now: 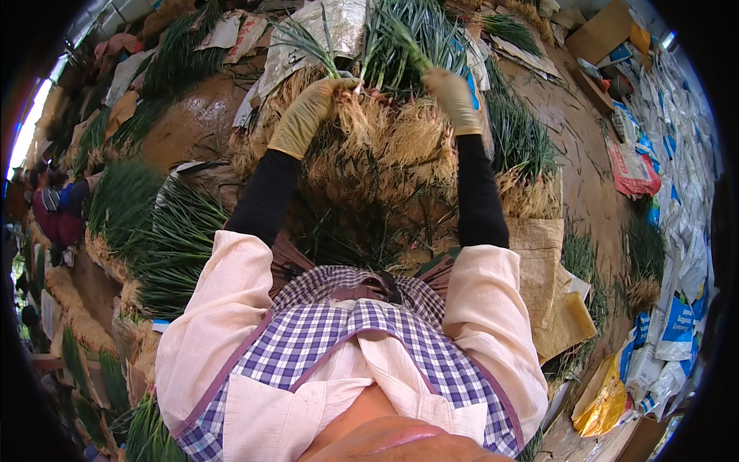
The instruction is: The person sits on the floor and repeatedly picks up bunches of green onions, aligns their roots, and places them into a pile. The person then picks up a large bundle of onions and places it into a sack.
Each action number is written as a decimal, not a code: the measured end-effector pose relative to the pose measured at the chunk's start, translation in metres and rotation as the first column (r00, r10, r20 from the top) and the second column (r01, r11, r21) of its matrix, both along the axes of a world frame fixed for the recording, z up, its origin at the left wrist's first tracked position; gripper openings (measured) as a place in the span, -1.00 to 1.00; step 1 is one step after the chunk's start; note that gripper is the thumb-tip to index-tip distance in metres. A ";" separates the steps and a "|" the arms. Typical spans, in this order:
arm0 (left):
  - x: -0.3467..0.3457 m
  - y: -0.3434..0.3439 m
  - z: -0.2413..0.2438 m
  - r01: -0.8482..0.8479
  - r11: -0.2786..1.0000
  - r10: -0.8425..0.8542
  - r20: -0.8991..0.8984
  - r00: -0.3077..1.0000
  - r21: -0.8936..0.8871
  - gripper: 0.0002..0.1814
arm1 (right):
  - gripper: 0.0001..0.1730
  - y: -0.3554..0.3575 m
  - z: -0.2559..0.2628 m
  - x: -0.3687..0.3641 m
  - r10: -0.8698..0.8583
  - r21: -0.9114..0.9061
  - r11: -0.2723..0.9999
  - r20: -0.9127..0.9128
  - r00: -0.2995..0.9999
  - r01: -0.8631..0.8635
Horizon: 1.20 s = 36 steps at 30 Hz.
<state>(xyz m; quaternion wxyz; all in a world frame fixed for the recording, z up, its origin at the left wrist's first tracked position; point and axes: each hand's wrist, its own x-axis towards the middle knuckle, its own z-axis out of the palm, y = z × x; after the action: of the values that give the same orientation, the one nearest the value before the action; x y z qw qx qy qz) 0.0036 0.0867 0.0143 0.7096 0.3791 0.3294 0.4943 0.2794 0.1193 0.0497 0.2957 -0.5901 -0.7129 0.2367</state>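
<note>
My left hand [312,112], in a yellowish work glove, grips a small bunch of green onions [330,68] near the white stem bases. Pale stringy roots hang below those fingers. My right hand [453,98], gloved the same way, is closed around blurred green onion leaves [409,46] that point up and to the left. Before me and between the hands lies a large pile of green onions [381,58], leaves away from me and tan roots [415,136] towards me. A whitish woven sack [312,34] lies under the leaves held on the left.
More green onion heaps lie at my left [179,248] and right [519,133]. A tan woven sack [531,271] is beside my right arm. Plastic sacks [675,173] cover the far right. Another person [60,208] is at far left. The brown floor [190,121] looks wet.
</note>
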 end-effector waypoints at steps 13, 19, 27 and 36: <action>-0.086 0.019 0.000 0.136 0.908 -0.229 0.197 0.953 0.397 -0.60 | -0.63 -0.135 0.013 0.068 0.429 -0.097 0.894 -0.091 0.899 -0.437; -0.062 -0.031 0.081 -0.051 0.871 0.000 0.104 0.995 0.489 -0.62 | -0.64 -0.113 0.089 0.226 0.007 0.155 0.987 -0.279 0.960 0.038; -0.026 -0.033 -0.018 -0.128 0.992 0.128 -0.013 0.992 -0.007 -0.75 | -0.51 -0.050 0.053 0.172 -0.099 0.259 0.961 -0.018 0.995 0.100; -0.032 -0.082 -0.038 -0.142 0.978 0.148 -0.024 0.989 0.151 -0.70 | -0.56 -0.061 -0.030 -0.129 0.312 -0.066 0.898 -0.601 0.736 -0.435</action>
<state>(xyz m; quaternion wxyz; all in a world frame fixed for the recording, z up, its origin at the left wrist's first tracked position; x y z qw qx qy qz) -0.0281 0.0046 -0.0235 0.6356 0.4144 0.3307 0.5612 0.1500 0.0580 0.0202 0.3818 -0.3610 -0.6658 0.5298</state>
